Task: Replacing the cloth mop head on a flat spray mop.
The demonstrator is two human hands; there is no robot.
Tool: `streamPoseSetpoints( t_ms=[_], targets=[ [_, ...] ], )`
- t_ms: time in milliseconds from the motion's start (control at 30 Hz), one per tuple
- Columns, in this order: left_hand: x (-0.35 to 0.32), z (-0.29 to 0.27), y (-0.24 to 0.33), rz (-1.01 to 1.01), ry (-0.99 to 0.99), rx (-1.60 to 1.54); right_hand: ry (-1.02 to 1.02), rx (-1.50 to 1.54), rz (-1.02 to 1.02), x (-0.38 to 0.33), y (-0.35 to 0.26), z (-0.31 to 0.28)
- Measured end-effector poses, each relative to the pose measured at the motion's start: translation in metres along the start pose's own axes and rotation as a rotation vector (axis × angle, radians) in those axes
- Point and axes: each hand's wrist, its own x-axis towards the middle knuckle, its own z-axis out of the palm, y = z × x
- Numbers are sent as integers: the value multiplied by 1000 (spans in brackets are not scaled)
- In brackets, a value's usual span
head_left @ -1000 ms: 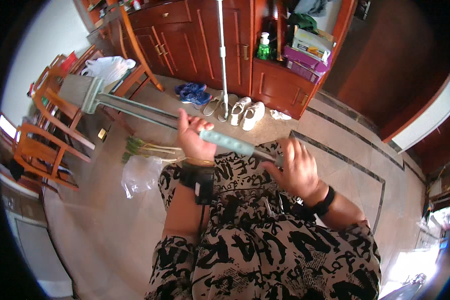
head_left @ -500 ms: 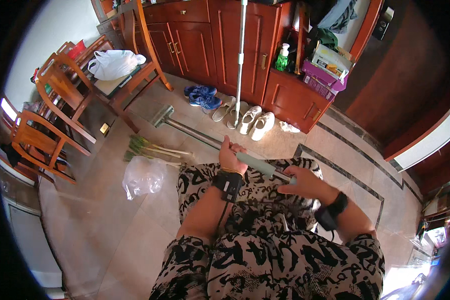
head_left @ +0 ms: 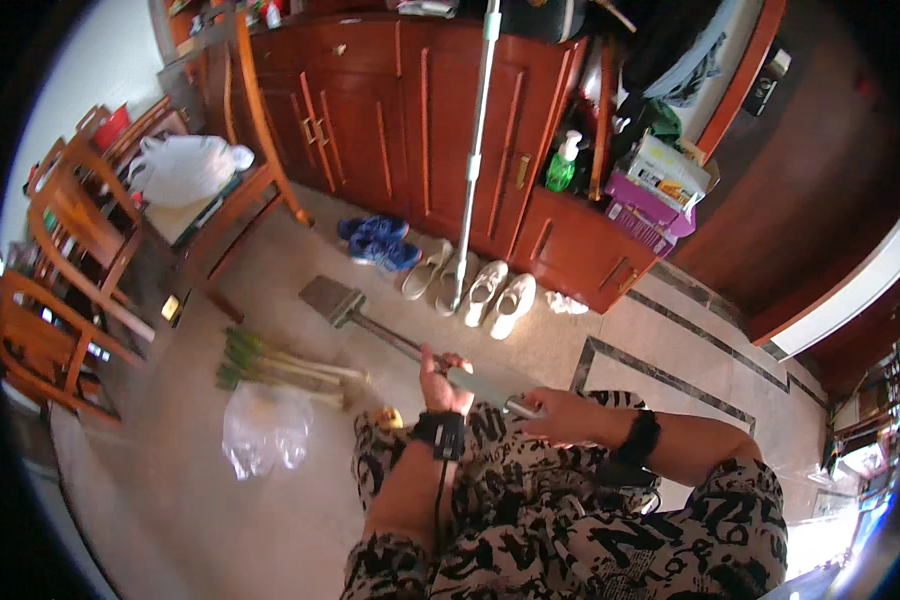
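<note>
A long-handled tool [head_left: 385, 336] with a metal shaft, a pale green grip and a flat, squarish grey head [head_left: 332, 298] slants above the floor in front of my lap. I cannot tell its exact kind. My left hand [head_left: 448, 382], palm partly turned up, closes round the shaft just ahead of the grip. My right hand [head_left: 562, 415] is closed at the handle's rear end. Left of the tool, a bunch of green onions [head_left: 285, 365] lies on the floor. Beside it is a crumpled clear plastic bag [head_left: 266, 430].
Wooden chairs [head_left: 90, 225] stand at the left, one bearing a white plastic bag [head_left: 190, 168]. Blue shoes [head_left: 380, 242] and pale shoes [head_left: 510, 300] line the red-brown cabinet [head_left: 460, 140]. A long upright pole [head_left: 473, 165] stands among them. Purple boxes [head_left: 650, 205] sit on the low cabinet.
The tool's head has turned so its flat face shows. My right hand has come closer to my left and closed on the handle's end. The whole view has shifted.
</note>
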Motion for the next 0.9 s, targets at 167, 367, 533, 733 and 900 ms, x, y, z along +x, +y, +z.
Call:
streamPoseSetpoints(
  t_ms=[167,367,533,733,900],
  targets=[
    [-34,58,-10,-127,132,144,-71,-568,-169,27,-60,-29],
    [-19,53,12,-164,82,119,44,-284,-623,158,-154,-158],
    [-9,51,27,-190,167,189,999,-72,-395,249,-266,-279],
    [-15,53,48,-169,179,169,984,298,-465,307,-299,-316],
    [-26,38,42,-124,186,190,977,349,-600,280,-283,-260]
  ],
)
